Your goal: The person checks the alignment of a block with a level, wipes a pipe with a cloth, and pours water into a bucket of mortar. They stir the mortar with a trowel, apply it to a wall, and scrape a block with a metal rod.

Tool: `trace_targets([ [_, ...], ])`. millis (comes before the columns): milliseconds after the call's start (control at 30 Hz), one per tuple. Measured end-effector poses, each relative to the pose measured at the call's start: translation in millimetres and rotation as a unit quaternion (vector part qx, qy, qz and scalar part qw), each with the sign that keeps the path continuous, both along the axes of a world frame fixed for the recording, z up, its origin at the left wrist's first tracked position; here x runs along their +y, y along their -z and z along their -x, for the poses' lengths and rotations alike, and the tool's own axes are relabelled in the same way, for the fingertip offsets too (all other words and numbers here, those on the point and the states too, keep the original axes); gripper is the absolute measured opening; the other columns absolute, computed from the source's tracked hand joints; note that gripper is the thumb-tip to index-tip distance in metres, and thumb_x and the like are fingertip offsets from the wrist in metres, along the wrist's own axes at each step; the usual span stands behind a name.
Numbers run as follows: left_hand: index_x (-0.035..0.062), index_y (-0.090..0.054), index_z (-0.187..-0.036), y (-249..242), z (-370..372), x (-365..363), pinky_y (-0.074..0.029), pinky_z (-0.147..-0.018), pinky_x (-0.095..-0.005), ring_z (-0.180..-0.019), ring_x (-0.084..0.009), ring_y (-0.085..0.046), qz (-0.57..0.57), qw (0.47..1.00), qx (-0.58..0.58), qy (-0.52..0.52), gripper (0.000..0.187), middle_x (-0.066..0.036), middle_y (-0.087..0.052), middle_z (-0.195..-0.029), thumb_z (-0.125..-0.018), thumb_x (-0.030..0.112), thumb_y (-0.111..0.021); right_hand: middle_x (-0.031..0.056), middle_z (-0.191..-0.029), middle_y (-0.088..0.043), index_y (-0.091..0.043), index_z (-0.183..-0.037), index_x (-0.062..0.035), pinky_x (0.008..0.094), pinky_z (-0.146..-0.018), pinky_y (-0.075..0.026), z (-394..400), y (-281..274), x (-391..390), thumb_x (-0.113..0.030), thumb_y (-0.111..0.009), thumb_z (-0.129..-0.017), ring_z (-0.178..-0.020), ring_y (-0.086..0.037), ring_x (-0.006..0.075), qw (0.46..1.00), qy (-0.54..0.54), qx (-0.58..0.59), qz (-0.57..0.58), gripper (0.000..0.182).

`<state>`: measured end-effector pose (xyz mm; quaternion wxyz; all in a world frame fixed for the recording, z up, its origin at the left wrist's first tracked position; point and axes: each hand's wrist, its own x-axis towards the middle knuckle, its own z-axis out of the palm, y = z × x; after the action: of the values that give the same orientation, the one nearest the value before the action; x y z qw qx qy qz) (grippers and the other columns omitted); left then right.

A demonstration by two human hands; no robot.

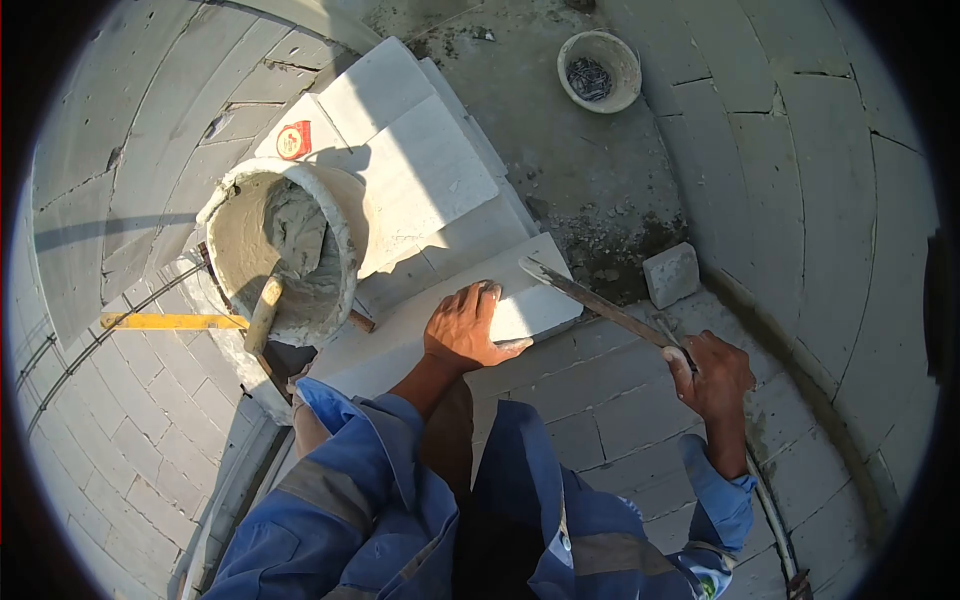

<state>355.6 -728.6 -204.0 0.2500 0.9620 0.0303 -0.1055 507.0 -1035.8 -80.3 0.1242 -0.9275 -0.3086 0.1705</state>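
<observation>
My left hand (468, 328) grips a long white block (535, 308) near its right end, fingers over the top and thumb at the near edge. In my right hand (712, 375) is a long-bladed tool (605, 315), its handle wrapped by my fingers. The blade reaches up and left, its tip over the block's end; whether it touches cannot be made out. Left of my hands, a bucket (345, 215) holds grey mortar (300, 235), with a trowel handle (263, 315) sticking out over its rim.
White blocks (400, 150) are stacked beyond my left hand, bearing a red tape measure (294, 140). A smaller bucket (630, 75) with dark nail-like pieces stands on the floor ahead. A block offcut (671, 275) lies by the right wall. A yellow bar (175, 321) juts out left.
</observation>
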Motion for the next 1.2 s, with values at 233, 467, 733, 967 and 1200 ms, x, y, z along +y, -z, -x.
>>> trace_targets([
  [233,0.0026,-0.057,-0.114,5.6,-1.2,-1.5,-0.053,-0.081,-0.0408,-0.094,-0.0304,-0.065,0.029,0.999,-0.017,0.000,0.078,-0.015,-0.060,-0.110,-0.064,0.058,-0.079,0.0098,-0.058,-0.053,-0.065,-0.073,-0.0046,0.0385,-0.045,-0.040,-10.8,-12.3,5.1,-0.030,-0.071,-0.084,-0.048,-0.054,0.0265,0.999,0.005,0.017,0.036,0.028],
  [467,0.0023,-0.057,-0.115,5.5,-0.7,-0.5,-0.052,-0.082,-0.0410,-0.095,-0.0304,-0.065,0.035,0.999,-0.009,-0.002,0.077,-0.015,-0.060,-0.110,-0.065,0.057,-0.079,0.0077,-0.054,-0.048,-0.059,-0.065,-0.0069,0.0372,-0.040,-0.038,-10.6,-9.3,7.6,-0.039,-0.073,-0.084,-0.043,-0.050,0.0230,0.999,-0.021,-0.001,0.041,0.040],
  [733,0.0027,-0.056,-0.116,5.8,-1.2,-0.7,-0.052,-0.082,-0.0403,-0.095,-0.0303,-0.064,0.030,1.000,-0.010,0.003,0.078,-0.014,-0.060,-0.111,-0.065,0.057,-0.079,0.0080,-0.057,-0.052,-0.058,-0.064,-0.0075,0.0387,-0.041,-0.039,-14.1,-3.2,13.1,-0.044,-0.070,-0.086,-0.044,-0.051,0.0252,0.996,-0.015,0.025,0.087,0.044],
  [967,0.0031,-0.057,-0.115,6.7,-1.2,-1.4,-0.052,-0.082,-0.0392,-0.095,-0.0291,-0.064,0.020,1.000,-0.023,-0.002,0.078,-0.013,-0.060,-0.109,-0.064,0.059,-0.078,0.0101,-0.057,-0.054,-0.058,-0.064,-0.0057,0.0413,-0.045,-0.041,-21.2,19.2,13.6,-0.041,-0.068,-0.088,-0.048,-0.053,0.0301,0.998,-0.027,0.039,0.044,0.044],
  [1200,0.0032,-0.058,-0.112,13.0,1.8,-1.8,-0.053,-0.079,-0.0382,-0.093,-0.0280,-0.064,0.027,0.999,-0.040,0.005,0.076,-0.013,-0.061,-0.108,-0.065,0.060,-0.077,0.0112,-0.057,-0.055,-0.057,-0.063,-0.0056,0.0423,-0.045,-0.041,-32.4,2.5,9.0,-0.046,-0.065,-0.089,-0.048,-0.054,0.0309,0.993,-0.032,0.089,0.076,0.049],
])
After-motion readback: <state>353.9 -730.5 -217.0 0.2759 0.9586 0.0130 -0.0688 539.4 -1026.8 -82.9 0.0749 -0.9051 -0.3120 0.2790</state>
